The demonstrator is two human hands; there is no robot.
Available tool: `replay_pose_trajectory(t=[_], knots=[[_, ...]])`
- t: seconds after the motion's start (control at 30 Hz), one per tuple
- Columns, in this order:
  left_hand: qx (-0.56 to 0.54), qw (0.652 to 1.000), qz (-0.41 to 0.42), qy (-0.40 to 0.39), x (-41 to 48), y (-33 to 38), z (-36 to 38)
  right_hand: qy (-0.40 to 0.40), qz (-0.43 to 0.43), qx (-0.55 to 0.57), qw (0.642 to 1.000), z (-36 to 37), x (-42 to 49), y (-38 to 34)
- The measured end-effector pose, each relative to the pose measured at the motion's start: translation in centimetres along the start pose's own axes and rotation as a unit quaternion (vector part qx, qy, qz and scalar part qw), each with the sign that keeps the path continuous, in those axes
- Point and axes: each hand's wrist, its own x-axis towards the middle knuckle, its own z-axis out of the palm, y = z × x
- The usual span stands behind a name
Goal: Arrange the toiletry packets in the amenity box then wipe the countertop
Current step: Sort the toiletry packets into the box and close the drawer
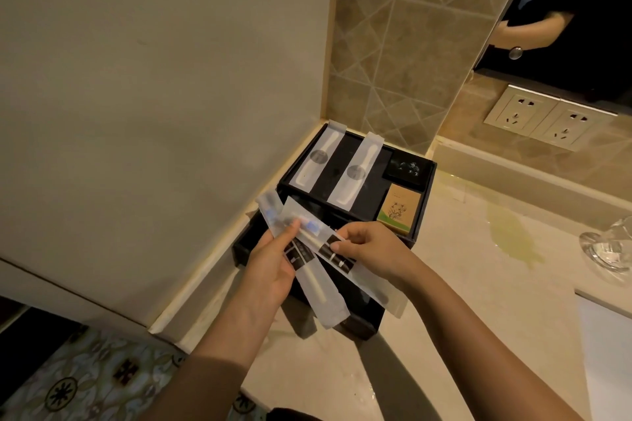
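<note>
In the corner where the plain wall (154, 79) meets the tiled wall (393, 61), a black box (424, 202) sits on the pale counter (461, 284), with a lower black tray (362, 321) of it drawn out toward the person. Farthest left, the left hand (270, 270) is curled around a long frosted packet (318, 287), thumb on top, the packet's far end pointing up toward the wall and its near end hanging over the tray. Just to the right, a second long packet (367, 280) crosses beside the first, and the right hand (371, 249) pinches it between thumb and fingertips near its dark label. Both packets are held above the tray, not yet lying in it. Behind the hands, the box's upper level holds two white packets (316, 161) side by side, lying lengthwise. To their right, in the same level, are a small black box (407, 167) at the back and a tan box (398, 208) with a flower print in front of it. Farther right, a yellowish wet patch (513, 236) lies on the counter, and a clear glass (612, 246) stands near the edge of view below two wall sockets (547, 118).
</note>
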Motion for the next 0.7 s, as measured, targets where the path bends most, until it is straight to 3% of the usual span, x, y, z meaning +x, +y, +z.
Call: replay_pose_trajectory(t=[0.37,0.57,0.7], knots=[[0.019,0.999,0.014,0.031,-0.1,0.0,-1.1,-0.005,0.039,0.048,0.998,0.4,0.3,0.8],[-0.017,0.998,0.014,0.056,-0.7,0.7,-3.6,0.044,0.069,-0.011,0.997,0.7,1.6,2.9],[-0.031,0.998,0.007,0.055,-1.0,0.9,-4.5,0.017,0.093,-0.047,0.994,1.9,2.9,4.1]])
